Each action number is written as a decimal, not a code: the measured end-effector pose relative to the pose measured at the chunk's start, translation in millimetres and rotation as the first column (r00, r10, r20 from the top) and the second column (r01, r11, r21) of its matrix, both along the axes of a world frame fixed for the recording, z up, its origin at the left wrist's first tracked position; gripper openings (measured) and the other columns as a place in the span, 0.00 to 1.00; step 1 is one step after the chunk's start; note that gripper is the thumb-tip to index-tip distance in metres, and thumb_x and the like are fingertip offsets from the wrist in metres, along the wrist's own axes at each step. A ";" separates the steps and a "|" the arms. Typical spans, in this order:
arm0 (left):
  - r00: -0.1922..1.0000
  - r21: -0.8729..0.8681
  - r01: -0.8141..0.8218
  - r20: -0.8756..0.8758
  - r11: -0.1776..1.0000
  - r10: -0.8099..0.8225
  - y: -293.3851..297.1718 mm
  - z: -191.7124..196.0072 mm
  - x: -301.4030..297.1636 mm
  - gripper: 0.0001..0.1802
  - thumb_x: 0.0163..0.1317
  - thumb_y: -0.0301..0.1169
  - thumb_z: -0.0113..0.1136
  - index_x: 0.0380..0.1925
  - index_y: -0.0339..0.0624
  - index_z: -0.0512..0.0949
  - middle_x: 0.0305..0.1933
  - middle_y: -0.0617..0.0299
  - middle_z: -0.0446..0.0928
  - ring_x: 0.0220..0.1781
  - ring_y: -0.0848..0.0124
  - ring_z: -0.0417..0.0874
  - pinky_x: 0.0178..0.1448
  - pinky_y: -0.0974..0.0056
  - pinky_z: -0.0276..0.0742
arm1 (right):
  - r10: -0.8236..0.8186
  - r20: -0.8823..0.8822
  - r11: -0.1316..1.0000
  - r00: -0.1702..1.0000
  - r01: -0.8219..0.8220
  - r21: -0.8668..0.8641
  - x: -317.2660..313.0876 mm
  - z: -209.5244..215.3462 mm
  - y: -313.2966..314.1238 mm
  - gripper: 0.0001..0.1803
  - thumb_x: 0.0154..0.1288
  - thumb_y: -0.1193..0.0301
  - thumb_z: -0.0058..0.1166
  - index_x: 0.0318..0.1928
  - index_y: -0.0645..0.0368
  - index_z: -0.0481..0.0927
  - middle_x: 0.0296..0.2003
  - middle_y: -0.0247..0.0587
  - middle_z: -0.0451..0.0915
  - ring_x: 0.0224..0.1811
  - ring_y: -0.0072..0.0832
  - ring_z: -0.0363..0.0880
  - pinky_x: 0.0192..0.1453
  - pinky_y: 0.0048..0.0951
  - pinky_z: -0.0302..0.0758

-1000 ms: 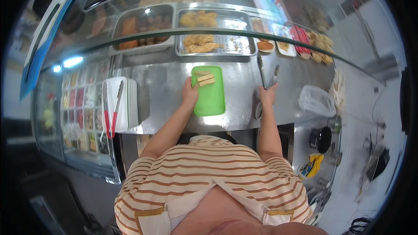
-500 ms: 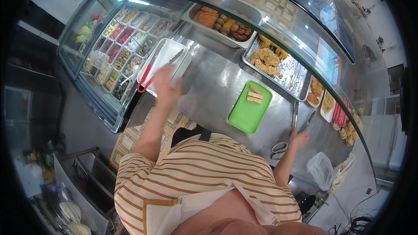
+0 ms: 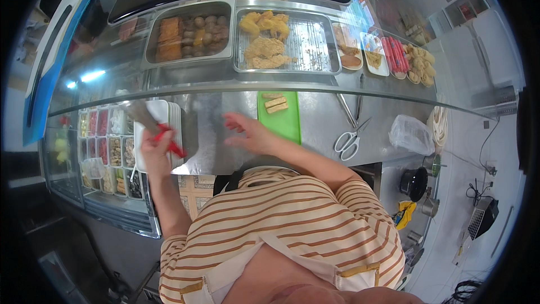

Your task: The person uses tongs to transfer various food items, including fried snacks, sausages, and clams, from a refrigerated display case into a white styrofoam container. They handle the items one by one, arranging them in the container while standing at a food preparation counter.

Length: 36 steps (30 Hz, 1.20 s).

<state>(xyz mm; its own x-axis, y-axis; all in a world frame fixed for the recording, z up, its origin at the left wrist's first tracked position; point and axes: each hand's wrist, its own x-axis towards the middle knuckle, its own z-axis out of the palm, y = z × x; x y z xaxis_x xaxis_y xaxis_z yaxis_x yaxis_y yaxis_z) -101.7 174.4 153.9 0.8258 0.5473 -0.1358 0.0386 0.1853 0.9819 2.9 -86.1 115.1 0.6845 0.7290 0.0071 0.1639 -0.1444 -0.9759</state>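
Note:
My left hand [image 3: 156,151] is closed around a pair of red-handled tongs [image 3: 176,147]. Their metal arms are smeared by motion above a stack of white trays [image 3: 176,114] at the left of the counter. Fingers apart and holding nothing, my right hand [image 3: 247,134] hovers over the steel counter [image 3: 209,155], just left of a green tray [image 3: 291,123]. A few tan, bar-shaped food pieces [image 3: 276,105] lie on that tray. Farther right, metal tongs [image 3: 347,111] rest near white-handled scissors [image 3: 347,144].
A glass edge [image 3: 315,90] crosses above the counter. Beyond it are a steel pan [image 3: 232,50] of brown foods and a rack tray [image 3: 308,42] of fried pieces. Small ingredient tubs [image 3: 115,152] fill the left case. A clear plastic bag [image 3: 412,135] lies at right.
My left hand has taken up the red-handled tongs from the white trays. My right hand has left the metal tongs and moved left past the green tray. The view has turned.

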 end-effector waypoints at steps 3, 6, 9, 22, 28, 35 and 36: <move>0.970 -0.204 0.221 0.148 0.954 -0.194 -69.0 -22.1 42.2 0.19 0.52 0.18 0.67 0.44 0.38 0.75 0.47 0.54 0.79 0.42 0.68 0.82 0.51 0.64 0.78 | 0.014 -0.015 0.993 1.000 -0.012 0.115 -4.5 22.3 14.8 0.38 0.58 0.68 0.62 0.67 0.58 0.59 0.48 0.48 0.77 0.51 0.33 0.76 0.54 0.31 0.74; 0.960 -0.309 0.278 0.106 0.909 -0.258 -125.3 -23.2 74.7 0.18 0.54 0.23 0.68 0.45 0.39 0.75 0.45 0.58 0.79 0.42 0.71 0.82 0.47 0.67 0.78 | -0.110 -0.237 0.986 0.965 0.136 0.095 8.2 13.2 -1.6 0.39 0.58 0.70 0.61 0.68 0.60 0.57 0.49 0.49 0.77 0.53 0.33 0.75 0.57 0.32 0.73; 0.920 -0.262 0.389 0.158 0.883 -0.358 -160.9 -31.8 90.7 0.16 0.57 0.27 0.67 0.44 0.40 0.75 0.41 0.66 0.78 0.40 0.78 0.78 0.43 0.71 0.76 | -0.224 0.024 0.969 0.974 0.220 0.114 31.3 -12.6 -39.5 0.38 0.59 0.70 0.60 0.68 0.59 0.59 0.46 0.48 0.79 0.50 0.33 0.78 0.56 0.34 0.74; 0.771 0.154 0.559 -0.459 0.815 -0.442 -174.9 -150.7 76.3 0.14 0.60 0.31 0.62 0.41 0.33 0.74 0.24 0.60 0.77 0.17 0.74 0.76 0.19 0.68 0.71 | 0.448 0.814 0.462 0.370 0.684 -0.565 182.3 31.6 -170.3 0.15 0.57 0.72 0.53 0.46 0.53 0.73 0.31 0.38 0.77 0.36 0.35 0.78 0.36 0.38 0.69; 0.812 0.250 0.550 -0.381 0.797 -0.441 -171.8 -192.8 79.8 0.11 0.60 0.31 0.60 0.37 0.34 0.75 0.23 0.59 0.77 0.19 0.73 0.78 0.19 0.67 0.73 | 0.602 0.750 0.460 0.272 0.650 -0.605 211.5 38.1 -131.9 0.10 0.58 0.69 0.54 0.40 0.55 0.75 0.32 0.36 0.79 0.37 0.34 0.78 0.37 0.38 0.69; 0.782 0.357 0.595 -0.463 0.720 -0.417 -169.8 -197.4 82.0 0.07 0.60 0.28 0.57 0.36 0.35 0.76 0.21 0.60 0.76 0.18 0.73 0.76 0.19 0.67 0.73 | 0.749 0.598 0.337 0.287 0.613 -0.715 211.4 58.6 -113.4 0.10 0.59 0.70 0.53 0.41 0.58 0.75 0.34 0.38 0.80 0.40 0.35 0.80 0.38 0.39 0.72; 0.786 0.282 0.572 -0.458 0.770 -0.416 -170.8 -187.9 81.5 0.07 0.59 0.27 0.58 0.34 0.35 0.76 0.20 0.59 0.77 0.18 0.71 0.77 0.21 0.65 0.73 | 0.741 0.609 0.349 0.282 0.613 -0.709 208.0 61.3 -116.0 0.10 0.59 0.70 0.52 0.41 0.58 0.75 0.34 0.38 0.80 0.40 0.35 0.80 0.38 0.39 0.72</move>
